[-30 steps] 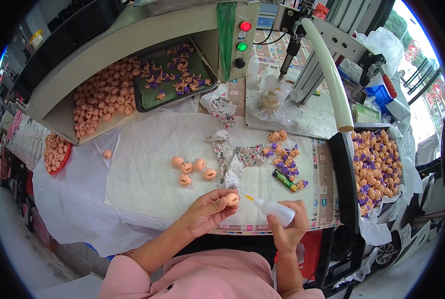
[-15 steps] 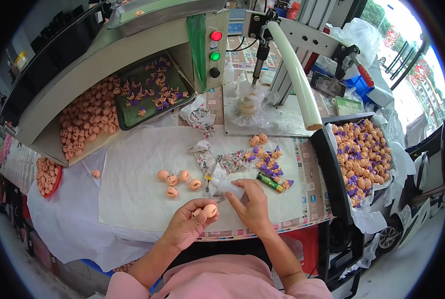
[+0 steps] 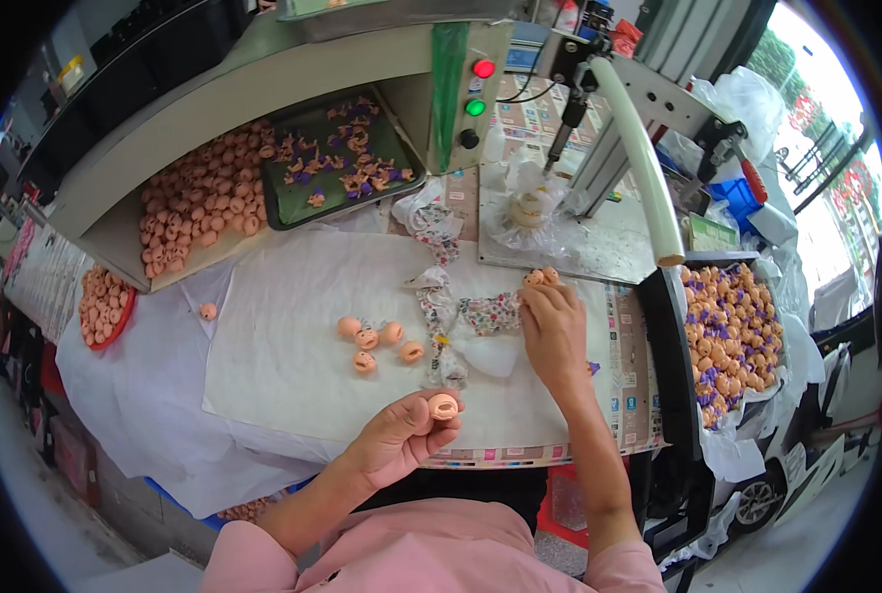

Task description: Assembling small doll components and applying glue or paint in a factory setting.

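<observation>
My left hand (image 3: 401,432), near the table's front edge, is closed around a peach-coloured hollow doll head (image 3: 443,406) with its opening showing. My right hand (image 3: 556,336) reaches over the right part of the cloth, fingers bent down beside a pair of doll heads (image 3: 541,278). What its fingertips hold, if anything, is hidden. It covers most of the small purple-clad figures there; a purple bit (image 3: 593,369) shows by the wrist. A translucent white squeeze bottle (image 3: 490,356) lies left of that hand. Several loose doll heads (image 3: 365,339) sit on the white cloth (image 3: 293,336).
A bench press (image 3: 532,203) stands at the back. Left of it, a machine opening holds a pile of heads (image 3: 204,208) and a dark tray (image 3: 347,153) of small figures. A black crate (image 3: 670,346) full of figures stands right. A floral rag (image 3: 490,313) lies mid-table.
My right hand has left the squeeze bottle and moved away to the right, over the figures. My left hand still holds a doll head, now with the opening more in view. The view has shifted.
</observation>
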